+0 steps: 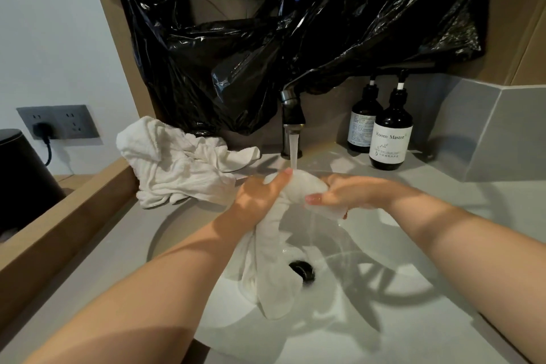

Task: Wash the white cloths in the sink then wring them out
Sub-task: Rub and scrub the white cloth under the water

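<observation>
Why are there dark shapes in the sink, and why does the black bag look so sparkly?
Head view: the dark shapes in the sink are shadows of the arms holding the white cloth. Head view: the black bag is glossy and crinkled, so it throws back small white glints. Head view: the running water looks smeared, and the wide lens stretches the arms near the bottom corners.
</observation>
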Demonstrator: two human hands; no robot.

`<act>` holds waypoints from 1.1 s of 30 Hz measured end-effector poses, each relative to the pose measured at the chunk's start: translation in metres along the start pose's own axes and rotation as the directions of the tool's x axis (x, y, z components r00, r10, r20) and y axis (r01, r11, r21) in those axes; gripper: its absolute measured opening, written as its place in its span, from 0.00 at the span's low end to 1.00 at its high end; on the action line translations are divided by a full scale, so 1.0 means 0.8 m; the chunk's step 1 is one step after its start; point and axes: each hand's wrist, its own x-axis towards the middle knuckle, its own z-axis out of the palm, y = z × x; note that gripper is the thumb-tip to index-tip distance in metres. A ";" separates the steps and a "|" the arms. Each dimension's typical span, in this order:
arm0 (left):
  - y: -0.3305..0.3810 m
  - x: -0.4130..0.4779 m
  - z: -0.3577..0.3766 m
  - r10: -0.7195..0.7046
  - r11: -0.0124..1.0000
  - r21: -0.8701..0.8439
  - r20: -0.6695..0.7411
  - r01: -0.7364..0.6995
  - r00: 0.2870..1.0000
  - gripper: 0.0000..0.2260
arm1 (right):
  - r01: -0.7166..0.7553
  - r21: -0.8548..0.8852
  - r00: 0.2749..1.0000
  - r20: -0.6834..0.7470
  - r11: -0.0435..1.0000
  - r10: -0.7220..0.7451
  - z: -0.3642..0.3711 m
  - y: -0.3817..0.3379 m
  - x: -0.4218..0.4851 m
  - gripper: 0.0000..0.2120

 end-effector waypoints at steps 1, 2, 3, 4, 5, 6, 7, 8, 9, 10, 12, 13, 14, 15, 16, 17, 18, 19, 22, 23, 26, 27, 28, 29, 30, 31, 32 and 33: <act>0.002 -0.003 0.001 0.019 1.000 0.000 0.016 -0.019 1.000 0.27 | -0.041 0.140 0.998 0.045 0.989 0.035 -0.004 0.005 -0.002 0.26; 0.003 -0.004 0.003 0.042 0.999 -0.005 0.028 -0.042 0.999 0.23 | -0.089 0.293 0.993 0.103 0.952 0.061 -0.008 0.011 0.000 0.29; 0.003 -0.006 0.005 0.063 0.998 -0.009 0.033 -0.063 0.997 0.20 | -0.139 0.413 0.984 0.157 0.900 0.080 -0.012 0.017 0.003 0.33; 0.004 -0.008 0.005 0.076 0.997 -0.007 0.036 -0.076 0.996 0.19 | -0.182 0.480 0.978 0.182 0.858 0.105 -0.017 0.023 0.005 0.36; 0.006 -0.010 0.005 0.090 0.996 -0.008 0.034 -0.090 0.995 0.20 | -0.215 0.523 0.973 0.189 0.825 0.133 -0.020 0.029 0.008 0.38; 0.006 -0.011 0.005 0.104 0.995 -0.018 0.037 -0.103 0.994 0.22 | -0.239 0.554 0.969 0.185 0.797 0.163 -0.022 0.035 0.011 0.40; 0.005 -0.011 0.006 0.115 0.993 -0.034 0.044 -0.114 0.992 0.24 | -0.254 0.585 0.966 0.191 0.770 0.174 -0.024 0.040 0.014 0.41; 0.005 -0.011 0.005 0.123 0.991 -0.061 0.047 -0.120 0.991 0.25 | -0.254 0.614 0.966 0.193 0.747 0.170 -0.023 0.045 0.017 0.41; 0.005 -0.012 0.004 0.133 0.987 -0.092 0.044 -0.129 0.990 0.25 | -0.246 0.656 0.968 0.201 0.714 0.148 -0.021 0.046 0.019 0.40; 0.005 -0.013 0.003 0.140 0.982 -0.135 0.037 -0.133 0.989 0.24 | -0.236 0.698 0.970 0.207 0.676 0.125 -0.019 0.045 0.020 0.39; 0.006 -0.013 0.003 0.151 0.964 -0.219 -0.006 -0.148 0.989 0.25 | -0.221 0.769 0.973 0.213 0.600 0.086 -0.014 0.042 0.020 0.37; 0.006 -0.011 0.002 0.161 0.954 -0.246 -0.052 -0.169 0.986 0.26 | -0.226 0.786 0.970 0.237 0.576 0.057 -0.010 0.038 0.020 0.39; 0.008 -0.011 0.000 0.154 0.945 -0.277 -0.101 -0.176 0.983 0.26 | -0.228 0.795 0.965 0.261 0.562 0.022 -0.005 0.034 0.021 0.42; 0.010 -0.011 -0.002 0.122 0.936 -0.314 -0.142 -0.161 0.982 0.27 | -0.224 0.807 0.958 0.286 0.546 -0.030 0.000 0.028 0.021 0.44; 0.011 -0.010 -0.005 0.070 0.929 -0.349 -0.168 -0.126 0.983 0.29 | -0.220 0.826 0.948 0.308 0.519 -0.087 0.005 0.022 0.021 0.46; 0.012 -0.010 -0.008 0.023 0.922 -0.377 -0.180 -0.090 0.983 0.29 | -0.224 0.848 0.936 0.324 0.480 -0.137 0.009 0.015 0.020 0.46; 0.014 -0.011 -0.010 -0.005 0.918 -0.390 -0.182 -0.068 0.983 0.29 | -0.226 0.873 0.930 0.325 0.433 -0.171 0.013 0.010 0.020 0.46; 0.014 -0.010 -0.011 -0.019 0.918 -0.392 -0.184 -0.055 0.983 0.27 | -0.219 0.890 0.927 0.318 0.400 -0.200 0.015 0.007 0.020 0.45; 0.012 -0.006 -0.012 -0.003 0.937 -0.343 -0.207 -0.070 0.978 0.23 | -0.140 0.887 0.888 0.310 0.440 -0.341 0.014 0.004 0.015 0.44; 0.011 -0.004 -0.011 0.014 0.943 -0.321 -0.216 -0.084 0.976 0.21 | -0.114 0.882 0.868 0.312 0.457 -0.386 0.013 0.004 0.013 0.45; 0.010 0.001 -0.011 0.045 0.943 -0.311 -0.246 -0.122 0.968 0.16 | -0.087 0.868 0.866 0.309 0.490 -0.393 0.012 0.004 0.014 0.50; 0.011 0.000 -0.012 0.049 0.940 -0.315 -0.255 -0.131 0.966 0.15 | -0.081 0.854 0.875 0.308 0.514 -0.374 0.012 0.001 0.013 0.50; 0.011 0.000 -0.012 0.055 0.939 -0.314 -0.259 -0.138 0.964 0.15 | -0.065 0.827 0.890 0.301 0.559 -0.342 0.012 -0.003 0.011 0.49; 0.011 0.000 -0.013 0.063 0.937 -0.318 -0.261 -0.147 0.963 0.15 | -0.048 0.783 0.912 0.287 0.620 -0.292 0.011 -0.010 0.008 0.47; 0.011 0.000 -0.014 0.066 0.934 -0.325 -0.256 -0.150 0.964 0.15 | -0.015 0.716 0.943 0.242 0.698 -0.228 0.012 -0.017 0.005 0.44; 0.011 0.001 -0.015 0.066 0.931 -0.332 -0.252 -0.150 0.965 0.15 | 0.021 0.616 0.974 0.164 0.787 -0.155 0.014 -0.027 0.001 0.39; 0.011 0.002 -0.016 0.064 0.927 -0.343 -0.250 -0.150 0.966 0.15 | 0.062 0.489 0.994 0.052 0.870 -0.100 0.017 -0.039 -0.003 0.32; 0.010 0.004 -0.017 0.061 0.925 -0.351 -0.247 -0.148 0.967 0.15 | 0.088 0.356 0.995 -0.081 0.930 -0.063 0.021 -0.049 -0.006 0.24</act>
